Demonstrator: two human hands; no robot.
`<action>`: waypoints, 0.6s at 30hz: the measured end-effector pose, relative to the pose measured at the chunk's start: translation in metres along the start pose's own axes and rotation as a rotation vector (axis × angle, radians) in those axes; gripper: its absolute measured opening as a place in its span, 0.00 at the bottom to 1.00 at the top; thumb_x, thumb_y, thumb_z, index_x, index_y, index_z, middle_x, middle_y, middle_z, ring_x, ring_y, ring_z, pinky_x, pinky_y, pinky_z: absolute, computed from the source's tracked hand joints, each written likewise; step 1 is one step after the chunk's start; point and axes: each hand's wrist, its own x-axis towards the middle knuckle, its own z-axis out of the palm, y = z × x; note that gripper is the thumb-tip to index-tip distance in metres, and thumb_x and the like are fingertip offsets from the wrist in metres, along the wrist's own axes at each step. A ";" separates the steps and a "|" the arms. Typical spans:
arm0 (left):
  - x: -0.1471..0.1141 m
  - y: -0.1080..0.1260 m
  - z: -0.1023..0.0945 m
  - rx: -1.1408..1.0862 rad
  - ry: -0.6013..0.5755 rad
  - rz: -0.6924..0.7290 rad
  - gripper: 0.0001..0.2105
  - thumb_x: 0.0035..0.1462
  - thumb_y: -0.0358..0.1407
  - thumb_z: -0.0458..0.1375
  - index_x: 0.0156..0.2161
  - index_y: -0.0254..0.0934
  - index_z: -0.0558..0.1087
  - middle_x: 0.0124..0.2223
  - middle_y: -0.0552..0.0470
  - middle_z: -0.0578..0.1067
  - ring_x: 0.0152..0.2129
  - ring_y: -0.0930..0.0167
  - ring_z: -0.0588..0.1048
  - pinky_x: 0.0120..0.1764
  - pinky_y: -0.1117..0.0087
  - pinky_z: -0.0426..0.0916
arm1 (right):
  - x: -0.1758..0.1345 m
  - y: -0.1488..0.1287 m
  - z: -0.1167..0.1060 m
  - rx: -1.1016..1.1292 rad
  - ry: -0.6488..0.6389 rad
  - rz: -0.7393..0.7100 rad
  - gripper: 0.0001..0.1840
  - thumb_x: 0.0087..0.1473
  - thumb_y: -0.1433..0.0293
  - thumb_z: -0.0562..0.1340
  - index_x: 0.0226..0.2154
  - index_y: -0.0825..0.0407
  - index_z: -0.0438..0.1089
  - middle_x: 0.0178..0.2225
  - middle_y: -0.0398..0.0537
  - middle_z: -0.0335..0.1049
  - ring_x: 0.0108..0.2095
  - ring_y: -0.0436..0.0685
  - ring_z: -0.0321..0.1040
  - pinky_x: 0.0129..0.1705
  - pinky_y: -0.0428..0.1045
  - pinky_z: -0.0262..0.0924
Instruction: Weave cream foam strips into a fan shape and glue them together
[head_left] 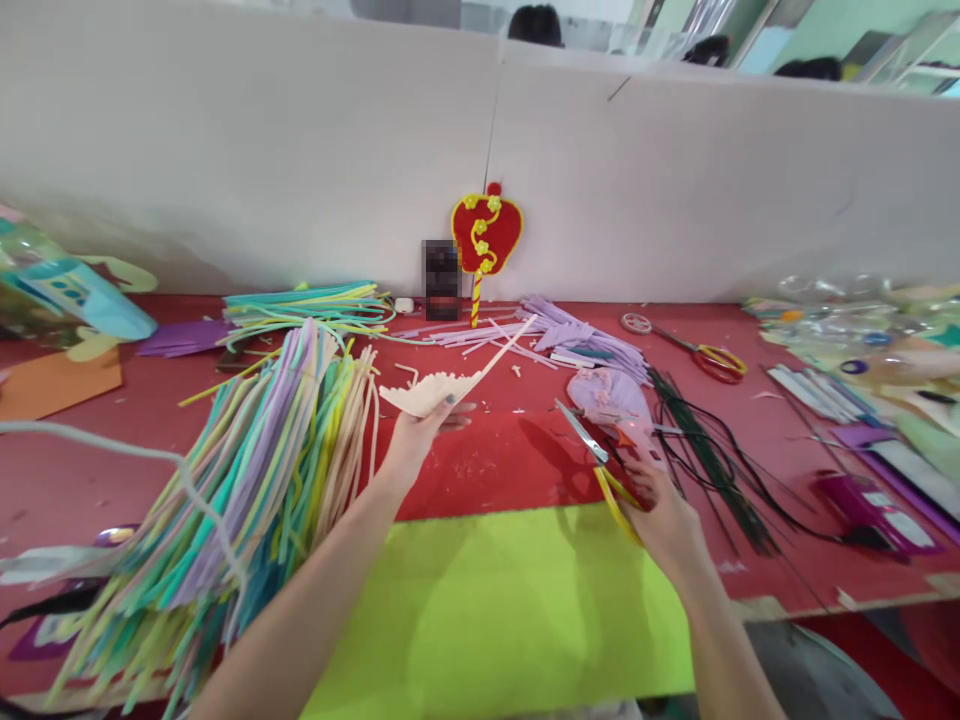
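Observation:
Just left of the middle, my left hand (pixel 420 425) is closed on a cream fan-shaped piece (pixel 429 393) with a scalloped top edge. A long cream pipe cleaner (pixel 506 350) sticks out from it up to the right. My right hand (pixel 660 510) grips the yellow handles of a pair of scissors (pixel 600 455), whose blades point up and left, apart from the cream piece. Behind the scissors lies a lilac fan-shaped piece (pixel 611 395), partly hidden by them. A yellow-green sheet (pixel 517 610) and a red sheet (pixel 487 465) lie under my hands.
A big bundle of coloured pipe cleaners (pixel 247 480) fills the left side. Lilac pipe cleaners (pixel 577 335) lie at the back, near a red fan with yellow flowers (pixel 487 230) against the white partition (pixel 300 150). Other scissors (pixel 682 345), dark green stems (pixel 697 460) and a purple device (pixel 874 510) lie right.

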 end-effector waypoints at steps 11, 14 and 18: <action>0.025 0.035 0.012 0.110 0.021 0.004 0.22 0.44 0.43 0.65 0.42 0.28 0.75 0.38 0.39 0.80 0.26 0.68 0.78 0.34 0.69 0.73 | 0.005 0.009 -0.026 0.445 -0.232 0.087 0.27 0.38 0.67 0.68 0.45 0.50 0.67 0.46 0.55 0.71 0.47 0.62 0.69 0.43 0.51 0.67; 0.030 0.029 0.008 0.112 0.011 0.001 0.22 0.44 0.44 0.65 0.40 0.27 0.76 0.37 0.39 0.80 0.26 0.69 0.78 0.34 0.70 0.73 | 0.009 0.012 -0.033 0.531 -0.251 0.157 0.31 0.36 0.65 0.71 0.45 0.50 0.67 0.43 0.55 0.72 0.37 0.59 0.72 0.33 0.49 0.68; 0.032 0.022 0.002 0.126 0.006 -0.022 0.22 0.43 0.45 0.65 0.39 0.28 0.76 0.36 0.40 0.80 0.25 0.70 0.77 0.33 0.69 0.72 | 0.006 0.021 -0.037 0.612 -0.275 0.185 0.38 0.42 0.58 0.68 0.55 0.45 0.59 0.40 0.55 0.74 0.20 0.52 0.68 0.16 0.46 0.58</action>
